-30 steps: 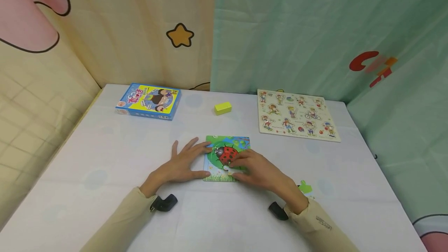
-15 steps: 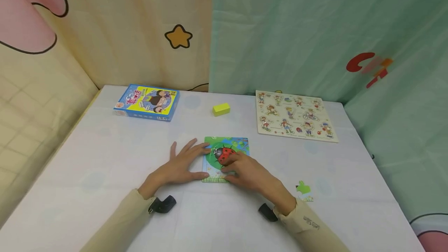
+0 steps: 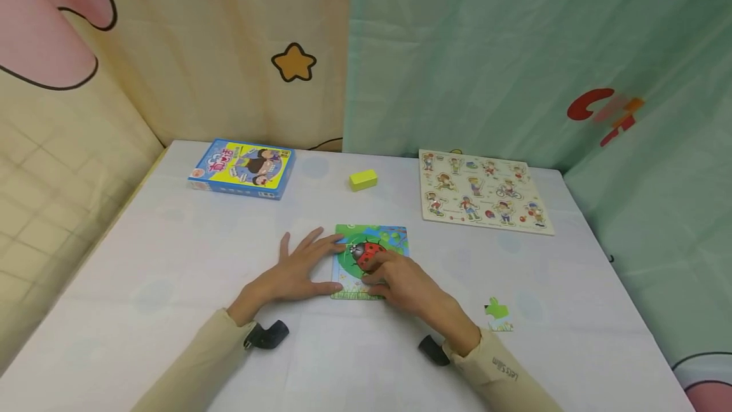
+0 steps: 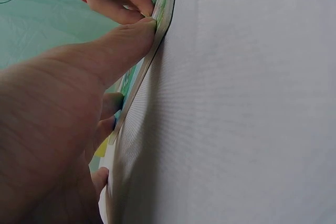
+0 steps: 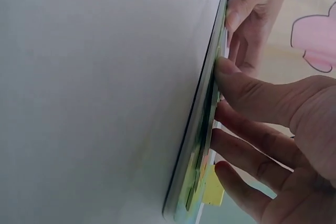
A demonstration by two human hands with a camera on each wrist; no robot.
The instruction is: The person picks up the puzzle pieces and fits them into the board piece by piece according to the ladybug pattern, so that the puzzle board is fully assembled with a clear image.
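A small square jigsaw puzzle (image 3: 349, 287) with a ladybird picture lies on the white table. My left hand (image 3: 300, 269) spreads its fingers along the puzzle's left side, thumb and fingertips resting on its edge. Bent over the lower right part is my right hand (image 3: 407, 281). Its thumb and fingers hold a puzzle piece (image 5: 206, 145) down at the board; in the right wrist view the piece's thin edge tilts slightly above the base. The hand hides most of this piece in the head view. A loose green puzzle piece (image 3: 499, 313) lies to the right.
A blue and yellow box (image 3: 246, 167) lies at the back left. Near the back middle sits a yellow block (image 3: 363, 180). A wooden peg-puzzle board (image 3: 483, 192) with figures lies at the back right. Curtains (image 3: 457, 49) hang behind the table.
The right hand has moved left and lower over the puzzle with the puzzle piece, uncovering the loose piece at right. The left hand has stayed on the puzzle's left edge.
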